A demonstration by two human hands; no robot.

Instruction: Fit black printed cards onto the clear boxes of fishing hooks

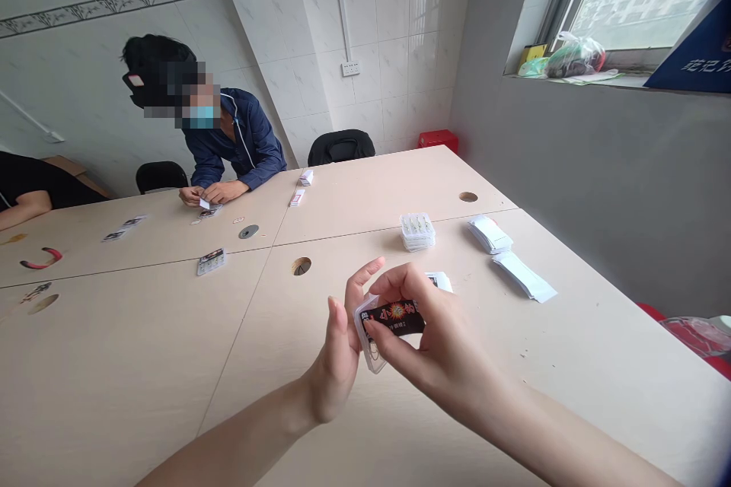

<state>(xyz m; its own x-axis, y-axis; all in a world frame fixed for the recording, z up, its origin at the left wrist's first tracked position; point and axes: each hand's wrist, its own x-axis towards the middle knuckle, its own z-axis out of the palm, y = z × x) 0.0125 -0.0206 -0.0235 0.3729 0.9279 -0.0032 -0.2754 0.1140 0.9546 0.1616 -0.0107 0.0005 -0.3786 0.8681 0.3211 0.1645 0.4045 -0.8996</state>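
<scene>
A small clear plastic box is tilted between my hands above the table. My left hand supports it against the palm and fingers, with the thumb raised and apart. Thin curved wire pieces, perhaps hooks, show inside its lower part. Across the box lies a black printed card with red and white lettering, its right end lifting to show a white edge. My right hand grips that card, thumb on its face and fingers curled over the top. Behind the right hand, a partly hidden white card pile lies on the table.
Beyond my hands stands a stack of clear boxes. White card stacks lie to its right. The table has round cable holes. Across it, a person in a blue shirt handles a small card; another person's arm shows far left.
</scene>
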